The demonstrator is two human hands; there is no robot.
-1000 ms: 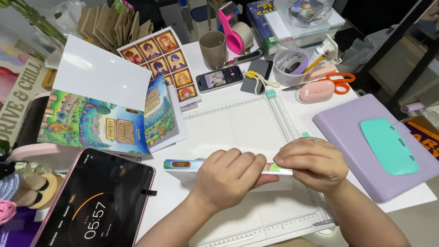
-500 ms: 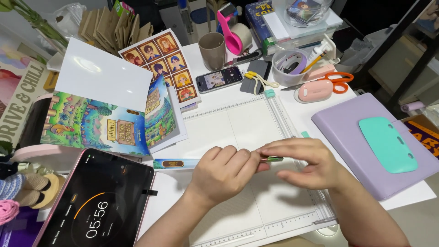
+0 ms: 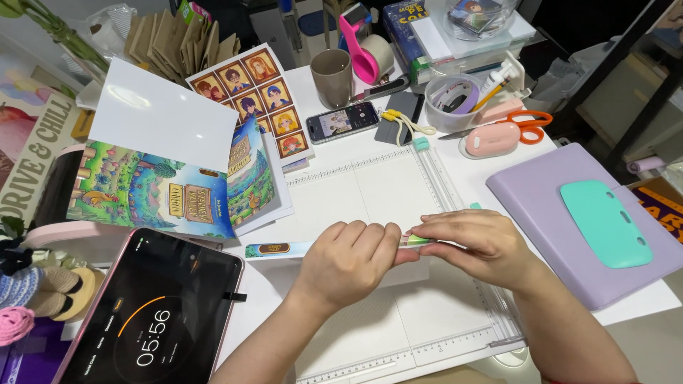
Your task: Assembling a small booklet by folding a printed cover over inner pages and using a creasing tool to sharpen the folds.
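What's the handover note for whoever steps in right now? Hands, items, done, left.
Left hand: closed over the middle of the folded paper strip, pressing it on the scoring board.
Right hand: fingertips pinch the strip's right end.
Items: strip lies flat across the board; its printed left end sticks out past the left hand. Open booklet lies to the left, tablet with a running timer at front left.
Done: strip looks folded lengthwise.
Left: both hands are on the strip; the crease is hidden.

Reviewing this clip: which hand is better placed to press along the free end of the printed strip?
Probably the left hand: the printed strip sticks out uncovered on that hand's side, on the scoring board. The right hand pinches the opposite end.
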